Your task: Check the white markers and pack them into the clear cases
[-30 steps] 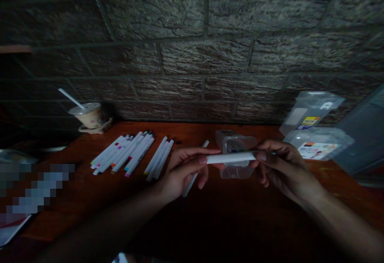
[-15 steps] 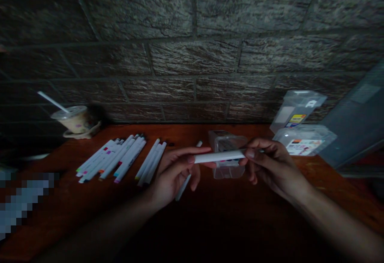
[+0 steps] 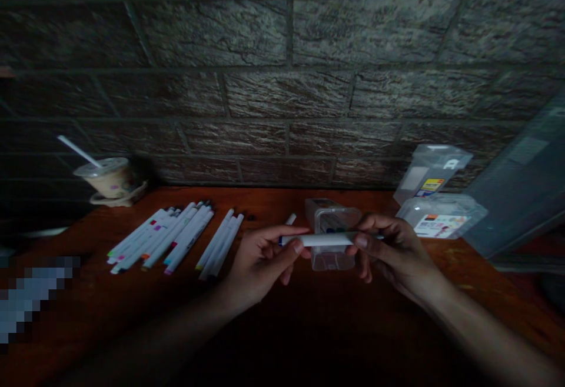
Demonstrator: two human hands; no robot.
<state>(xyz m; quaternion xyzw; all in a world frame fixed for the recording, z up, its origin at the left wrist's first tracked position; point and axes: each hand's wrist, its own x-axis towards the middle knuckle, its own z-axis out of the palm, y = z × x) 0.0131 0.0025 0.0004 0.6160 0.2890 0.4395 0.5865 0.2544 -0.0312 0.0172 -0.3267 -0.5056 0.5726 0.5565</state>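
A white marker point(image 3: 324, 239) with a dark blue end lies level between my two hands. My left hand point(image 3: 267, 257) pinches it near the blue end, thumb on the near side. At its other end my right hand point(image 3: 391, 246) grips it between thumb and fingers. Behind the marker, a clear plastic case point(image 3: 333, 260) lies on its side with several markers in it. One more marker point(image 3: 290, 219) lies on the table behind my left hand, mostly hidden by it. To the left, loose white markers point(image 3: 220, 243) lie side by side.
A larger pile of white markers point(image 3: 161, 237) with coloured ends lies on the wooden table point(image 3: 282, 340). A drink cup with straw point(image 3: 108, 180) stands back left. Clear plastic lids or boxes point(image 3: 441, 213) are at the right, by a grey panel point(image 3: 516, 181). A brick wall point(image 3: 282, 87) rises behind.
The marker has turned or shifted between my fingers, so its dark blue end now shows at the left. My left hand has changed its grip, thumb further along. The view has tilted slightly.
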